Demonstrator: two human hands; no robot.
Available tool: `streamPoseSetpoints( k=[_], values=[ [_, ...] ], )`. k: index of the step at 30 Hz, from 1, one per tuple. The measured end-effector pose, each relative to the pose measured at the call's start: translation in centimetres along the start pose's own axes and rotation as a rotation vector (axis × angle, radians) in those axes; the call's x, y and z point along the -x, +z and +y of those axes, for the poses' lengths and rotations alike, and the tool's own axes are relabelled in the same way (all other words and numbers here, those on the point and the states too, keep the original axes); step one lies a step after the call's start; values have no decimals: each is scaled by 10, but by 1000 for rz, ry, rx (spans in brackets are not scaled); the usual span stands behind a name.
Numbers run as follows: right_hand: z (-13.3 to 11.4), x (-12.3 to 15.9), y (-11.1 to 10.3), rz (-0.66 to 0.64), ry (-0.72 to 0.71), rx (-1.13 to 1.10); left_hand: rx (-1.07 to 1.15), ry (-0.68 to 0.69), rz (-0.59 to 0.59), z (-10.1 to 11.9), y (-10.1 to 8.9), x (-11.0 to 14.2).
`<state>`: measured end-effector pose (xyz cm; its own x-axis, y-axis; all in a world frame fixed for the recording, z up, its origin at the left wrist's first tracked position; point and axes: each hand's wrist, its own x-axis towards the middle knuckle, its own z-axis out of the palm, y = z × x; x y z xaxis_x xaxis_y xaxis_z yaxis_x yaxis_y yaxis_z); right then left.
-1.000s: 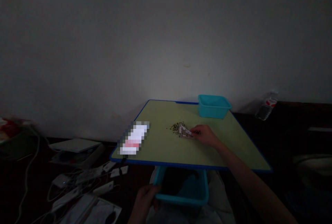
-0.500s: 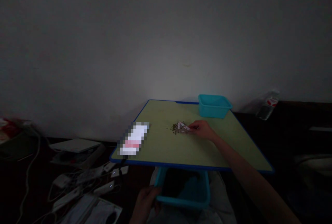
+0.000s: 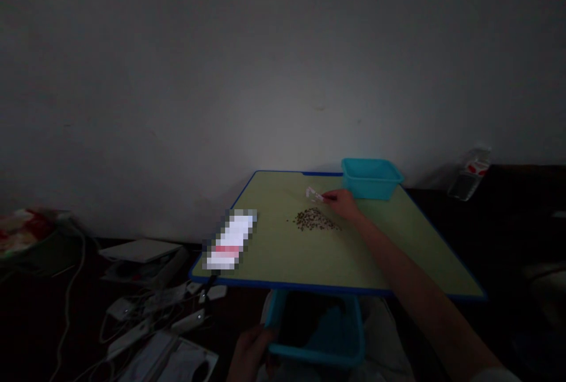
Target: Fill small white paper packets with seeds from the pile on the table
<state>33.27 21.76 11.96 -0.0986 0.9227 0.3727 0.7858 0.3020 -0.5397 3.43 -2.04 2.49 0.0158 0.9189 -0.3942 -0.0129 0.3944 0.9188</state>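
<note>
My right hand (image 3: 342,203) pinches a small clear plastic packet (image 3: 314,194) with whitish print, lifted above the table. Just below and nearer me, a loose spread of small dark seeds (image 3: 313,219) lies on the yellow-green tabletop (image 3: 274,258). Under the table's front edge is a turquoise basin (image 3: 316,353) with dark, soil-like material (image 3: 305,317) in its left part. My left hand (image 3: 251,349) grips the left rim of this basin, fingers closed around it.
A second turquoise basin (image 3: 370,180) stands at the table's back right corner. A phone (image 3: 230,240), blurred out, lies at the left edge. Cables and chargers (image 3: 168,308) clutter the dark floor at left. A plastic bottle (image 3: 471,174) leans by the wall at right.
My right hand has raised the packet off the seeds and moved it back toward the wall, uncovering the seeds on the table. My left hand keeps its hold on the basin.
</note>
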Motion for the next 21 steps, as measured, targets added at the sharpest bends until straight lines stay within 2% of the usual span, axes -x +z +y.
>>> streamPoseSetpoints(
  k=[7,21],
  values=[
    [-8,2,10,-18,-48,69,-1,31,-22,-6,-2,-3],
    [-27,30,-8,-77,-157,102,-5,39,21,-11,-3,-5]
  ],
)
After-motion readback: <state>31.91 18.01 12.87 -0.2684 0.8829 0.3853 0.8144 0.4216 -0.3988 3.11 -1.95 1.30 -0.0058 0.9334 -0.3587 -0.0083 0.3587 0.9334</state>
